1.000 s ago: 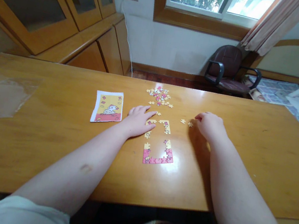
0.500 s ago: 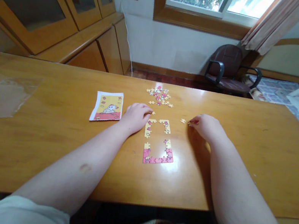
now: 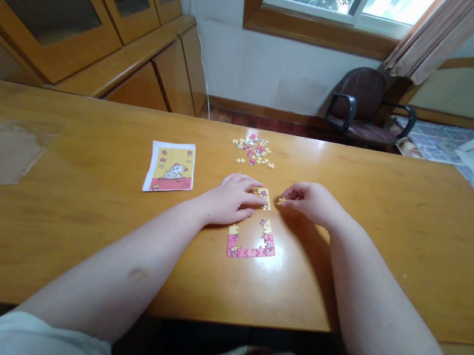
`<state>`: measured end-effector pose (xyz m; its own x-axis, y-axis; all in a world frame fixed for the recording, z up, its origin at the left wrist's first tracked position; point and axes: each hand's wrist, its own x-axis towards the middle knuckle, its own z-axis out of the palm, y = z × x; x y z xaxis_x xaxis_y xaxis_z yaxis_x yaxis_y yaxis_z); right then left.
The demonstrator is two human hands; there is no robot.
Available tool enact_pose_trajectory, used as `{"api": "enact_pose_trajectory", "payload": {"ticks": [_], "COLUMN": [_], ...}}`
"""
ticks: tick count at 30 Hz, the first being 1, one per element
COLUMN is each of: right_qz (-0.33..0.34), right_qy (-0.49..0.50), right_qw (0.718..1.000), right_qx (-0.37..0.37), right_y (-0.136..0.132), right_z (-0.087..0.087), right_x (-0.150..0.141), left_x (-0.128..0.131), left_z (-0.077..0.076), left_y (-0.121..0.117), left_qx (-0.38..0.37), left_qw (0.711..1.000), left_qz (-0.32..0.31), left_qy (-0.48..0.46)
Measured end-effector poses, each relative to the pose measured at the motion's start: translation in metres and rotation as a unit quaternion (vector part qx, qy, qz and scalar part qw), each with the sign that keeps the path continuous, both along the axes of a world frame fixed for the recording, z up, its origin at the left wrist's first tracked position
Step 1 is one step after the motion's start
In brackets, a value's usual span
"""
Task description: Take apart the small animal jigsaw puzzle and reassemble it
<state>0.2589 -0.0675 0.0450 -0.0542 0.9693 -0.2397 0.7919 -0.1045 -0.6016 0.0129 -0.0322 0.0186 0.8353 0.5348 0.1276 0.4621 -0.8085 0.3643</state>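
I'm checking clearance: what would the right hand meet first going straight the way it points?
Past the small yellow jigsaw piece it holds, the right hand would probably meet the yellow, L-shaped jigsaw corner; the hand's height is unclear.

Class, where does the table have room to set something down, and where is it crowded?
Bare: between the plastic bag and the picture card; between the puzzle border and the near table edge. Crowded: the middle, with left hand over part of the border, right hand pinching a single piece, loose pieces beyond.
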Motion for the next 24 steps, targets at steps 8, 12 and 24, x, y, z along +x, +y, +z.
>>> {"api": "enact_pose_trajectory", "payload": {"ticks": [8, 12, 24], "right_qz": [0.089, 0.101, 0.102], "right_qy": [0.081, 0.086, 0.052], "right_qw": [0.991, 0.99, 0.993], "right_qx": [-0.057, -0.05, -0.036], "right_y": [-0.004, -0.004, -0.006], "right_z": [-0.01, -0.01, -0.011], "right_x": [-0.015, -0.018, -0.028], "left_x": [0.0, 0.0, 0.0], "left_z": [0.001, 0.002, 0.001], "left_y": [-0.001, 0.0, 0.0], "left_qx": [-0.004, 0.005, -0.017], "left_qw": [1.0, 1.0, 0.999], "left_qz": [-0.02, -0.022, -0.012], "left_qy": [0.022, -0.002, -0.03]}}
